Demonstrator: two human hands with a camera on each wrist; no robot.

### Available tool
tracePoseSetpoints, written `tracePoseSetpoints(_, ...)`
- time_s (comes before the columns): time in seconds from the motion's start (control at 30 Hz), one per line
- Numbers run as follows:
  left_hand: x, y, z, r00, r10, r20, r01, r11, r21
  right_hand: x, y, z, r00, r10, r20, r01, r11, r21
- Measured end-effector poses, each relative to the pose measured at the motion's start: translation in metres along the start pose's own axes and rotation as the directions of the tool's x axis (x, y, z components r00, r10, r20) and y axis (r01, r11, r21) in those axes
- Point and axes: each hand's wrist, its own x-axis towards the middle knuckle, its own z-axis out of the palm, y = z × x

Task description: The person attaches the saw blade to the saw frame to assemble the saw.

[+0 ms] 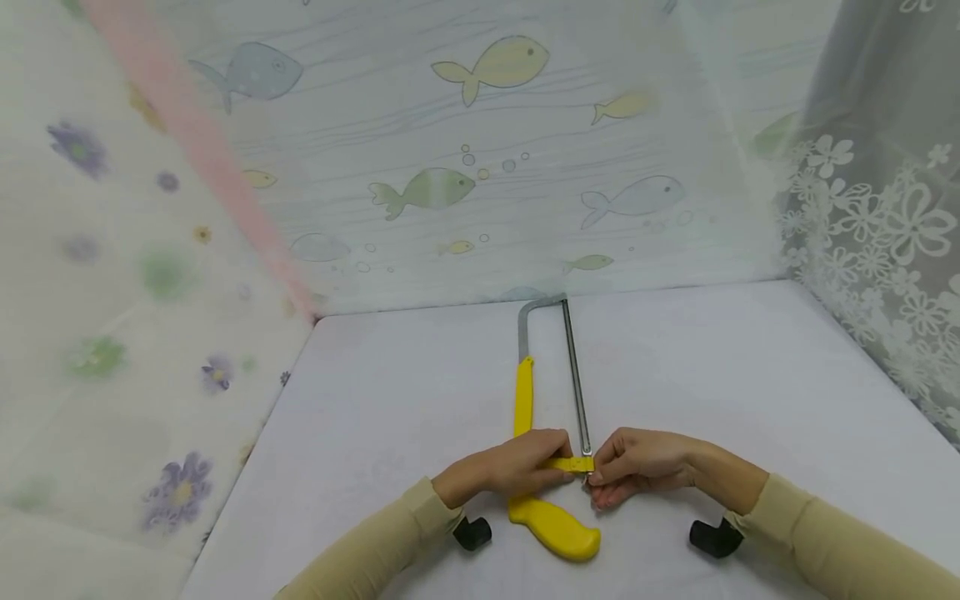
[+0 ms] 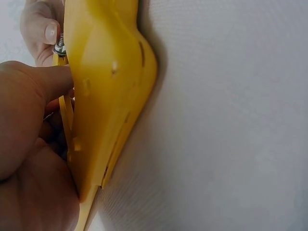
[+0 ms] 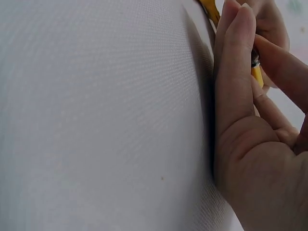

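A hacksaw with a yellow handle and a grey metal bow lies on the white surface, its blade on the right side. My left hand grips the short yellow crosspiece near the blade's lower end. My right hand pinches the small metal fastener at that end with thumb and fingers. A threaded screw shows beside a fingertip in the left wrist view. Fingers mostly hide the fastener in the right wrist view, where a yellow bit shows.
The white cloth-covered table meets a fish-printed curtain at the back. Flowered fabric hangs on the left and a lace-patterned curtain on the right. Black wrist-worn pieces sit under both forearms.
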Motion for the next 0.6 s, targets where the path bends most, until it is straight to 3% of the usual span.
tracePoseSetpoints(0.2, -0.001, -0.001, -0.002, 1.0, -0.015, 0.005, 0.015, 1.0, -0.018, 0.001, -0.002, 0.0, 1.0, 0.01, 0.001, -0.01, 1.0, -0.022)
tracePoseSetpoints(0.33, -0.001, 0.0, -0.002, 1.0, -0.018, 0.009, 0.018, 0.999, -0.027, 0.001, -0.003, 0.002, 0.999, 0.023, -0.045, -0.027, 0.995, -0.093)
tracePoseSetpoints(0.47, 0.0, 0.0, 0.0, 1.0, -0.011, -0.004, 0.011, 1.0, -0.023, -0.004, -0.006, 0.006, 0.99, 0.027, -0.135, -0.053, 0.979, -0.196)
tracePoseSetpoints(0.6, 0.001, 0.0, 0.0, 0.999, 0.0, -0.043, -0.001, 1.0, -0.011, -0.015, -0.013, 0.01, 0.964, 0.004, -0.266, -0.093, 0.942, -0.322)
